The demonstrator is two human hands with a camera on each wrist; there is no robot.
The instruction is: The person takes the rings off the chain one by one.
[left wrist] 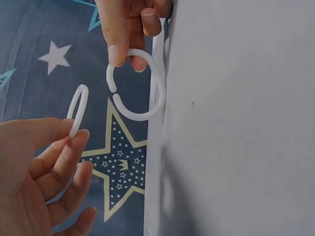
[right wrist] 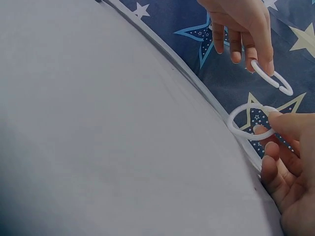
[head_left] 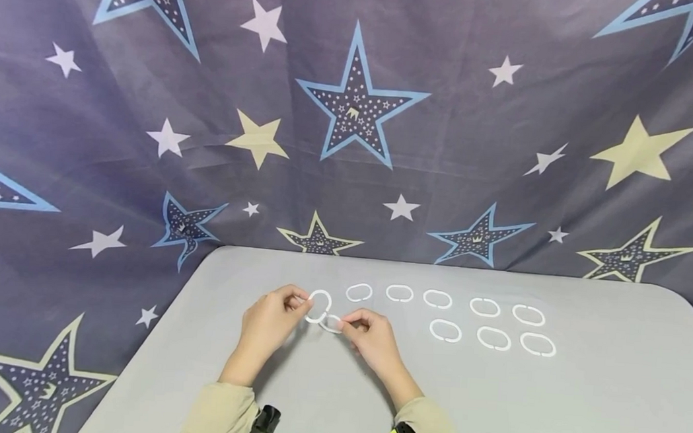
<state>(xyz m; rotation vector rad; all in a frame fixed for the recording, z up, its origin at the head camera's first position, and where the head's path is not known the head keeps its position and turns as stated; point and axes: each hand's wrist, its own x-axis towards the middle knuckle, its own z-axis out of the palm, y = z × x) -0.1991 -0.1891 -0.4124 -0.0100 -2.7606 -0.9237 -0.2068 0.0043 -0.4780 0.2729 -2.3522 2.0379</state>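
Note:
My left hand [head_left: 271, 318] pinches a white oval plastic link [head_left: 329, 303] between thumb and fingertips, raised over the table. Close by on its right, my right hand [head_left: 376, 344] pinches a second white link [head_left: 331, 331]. The two links overlap in the head view, but both wrist views show them apart. In the left wrist view, the link from the right hand [left wrist: 136, 116] shows a small gap in its loop. A gap also shows at the lower end of the left hand's link [right wrist: 286, 91] in the right wrist view.
Several more white links lie flat on the grey table [head_left: 610, 391], in a back row [head_left: 400, 287] and a shorter front row [head_left: 446, 321] to the right of the hands. A star-patterned cloth [head_left: 447, 136] hangs behind the table.

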